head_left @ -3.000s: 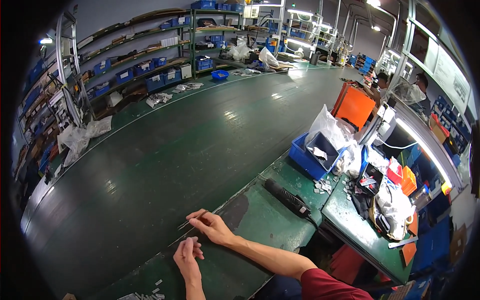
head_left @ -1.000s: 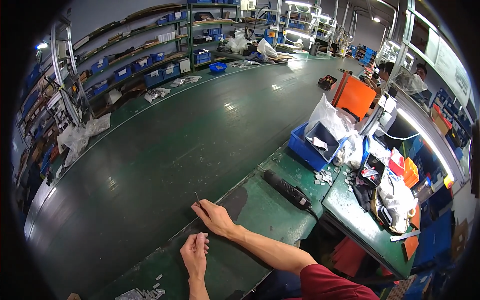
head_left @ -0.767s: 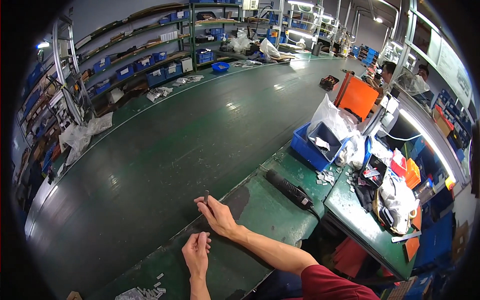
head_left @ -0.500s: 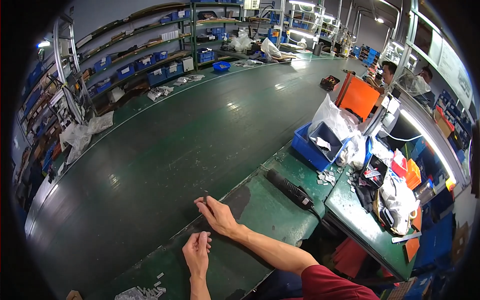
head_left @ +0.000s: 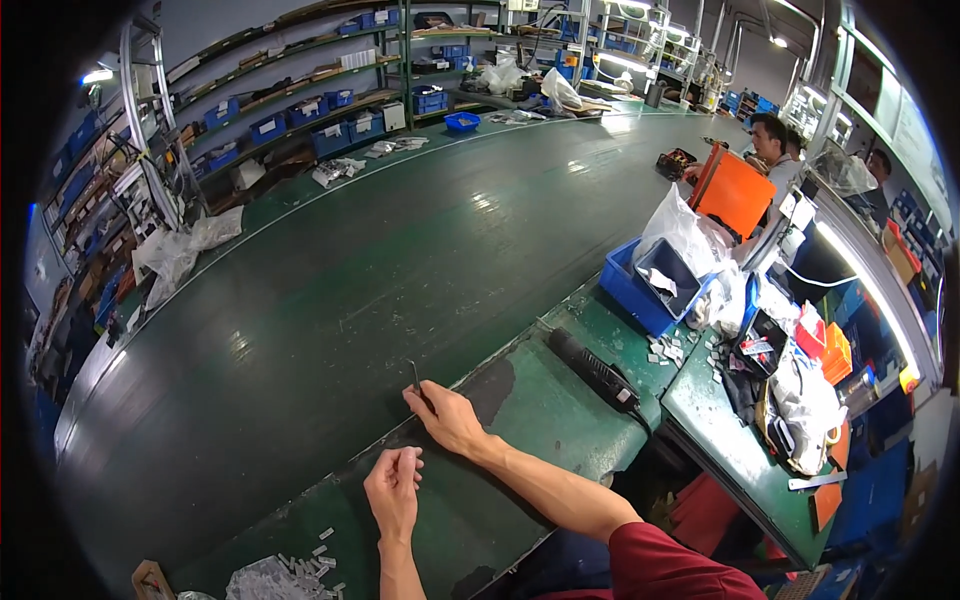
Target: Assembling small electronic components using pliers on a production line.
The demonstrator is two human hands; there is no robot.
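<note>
Head view: right hand point(head_left: 448, 420) pushed thin metal strip point(head_left: 416, 376) onto conveyor belt point(head_left: 330, 300).

Right hand point(head_left: 450, 420) pinching thin metal piece point(head_left: 415, 375) at belt point(head_left: 330, 300) edge

Bright, even light fills the hall, coming from tube lamps point(head_left: 625, 62) high overhead, far beyond the fingers point(head_left: 412, 393) of the right hand point(head_left: 445, 418), and from a strip light point(head_left: 868, 297) off to their right over the crowded desk point(head_left: 740, 450). The dark green conveyor belt point(head_left: 330, 270) just past the fingers shows pale streaks of glare. Shadows under both hands are soft and short. The fisheye lens bends the shelving point(head_left: 250, 110) and belt edges near the rim, where a black border closes in. The middle is sharp; the far edges smear slightly.
</note>
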